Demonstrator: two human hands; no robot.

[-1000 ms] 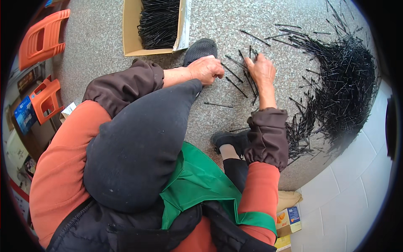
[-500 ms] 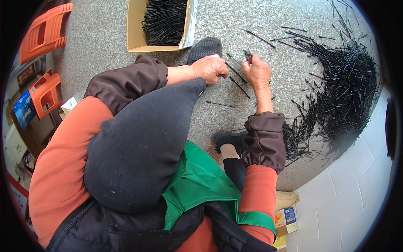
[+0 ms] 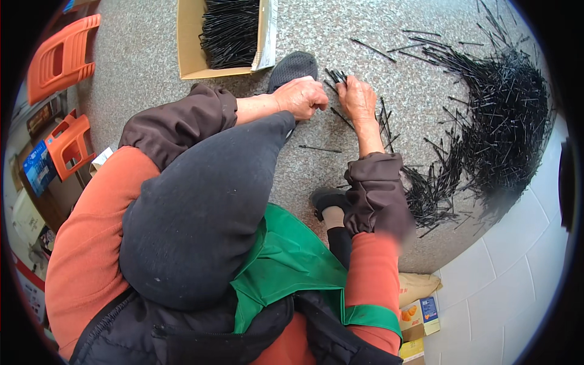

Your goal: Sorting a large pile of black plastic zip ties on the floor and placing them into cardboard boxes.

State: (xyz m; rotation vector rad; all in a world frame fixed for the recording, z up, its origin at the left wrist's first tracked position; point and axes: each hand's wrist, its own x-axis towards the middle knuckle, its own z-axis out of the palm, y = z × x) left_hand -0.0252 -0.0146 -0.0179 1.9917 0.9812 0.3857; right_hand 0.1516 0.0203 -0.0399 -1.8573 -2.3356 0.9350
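R hand [image 3: 358,100] pinching few blk sticks [image 3: 335,76]; L hand [image 3: 301,97] curled, can't tell if holding any; stick pile [image 3: 504,128] on flr [image 3: 331,30], R side.

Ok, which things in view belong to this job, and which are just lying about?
Likely the job's: black sticks in the right hand, large black pile, open cardboard box.
Apparently just lying about: orange stools, blue package, small carton.

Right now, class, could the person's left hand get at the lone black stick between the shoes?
Probably yes: the left hand is close, only speckled floor seems to lie between, and nothing covers the lone black stick. Whether the curled fingers hold something is unclear.
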